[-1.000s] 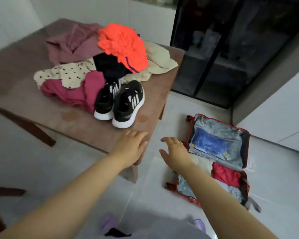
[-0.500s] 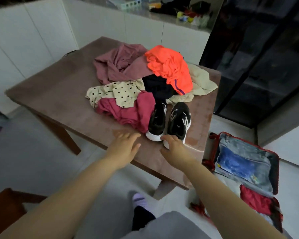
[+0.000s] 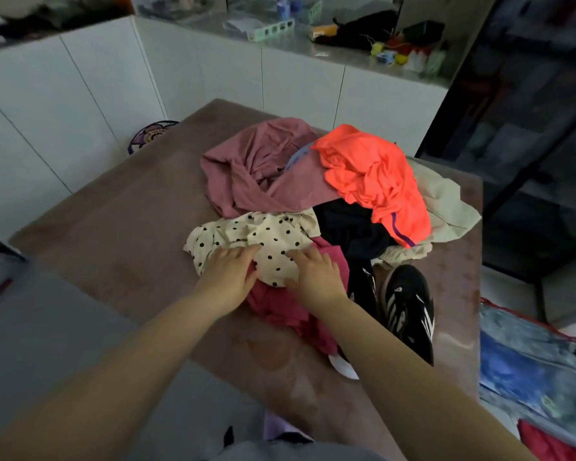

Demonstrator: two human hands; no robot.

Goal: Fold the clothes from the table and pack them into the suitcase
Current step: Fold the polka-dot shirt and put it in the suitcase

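A pile of clothes lies on the brown table point(image 3: 120, 221). At its front is a cream polka-dot garment point(image 3: 273, 234) over a magenta one point(image 3: 280, 307). Behind them lie a dusty pink garment point(image 3: 253, 174), a bright orange one point(image 3: 373, 174), a black one point(image 3: 350, 231) and a beige one point(image 3: 446, 207). My left hand point(image 3: 228, 277) and my right hand point(image 3: 316, 277) both rest on the near edge of the polka-dot garment, fingers stretched forward. The open suitcase point(image 3: 529, 361) lies on the floor at the right, partly cut off, with a red item inside.
A pair of black sneakers with white stripes point(image 3: 409, 307) stands on the table just right of my right arm. White cabinets and a cluttered counter point(image 3: 346, 51) run behind the table. A dark glass door point(image 3: 529, 161) is at the right.
The view has moved up over the table. Both hands have gone forward from the table's front edge, past the sneakers, onto the polka-dot garment.
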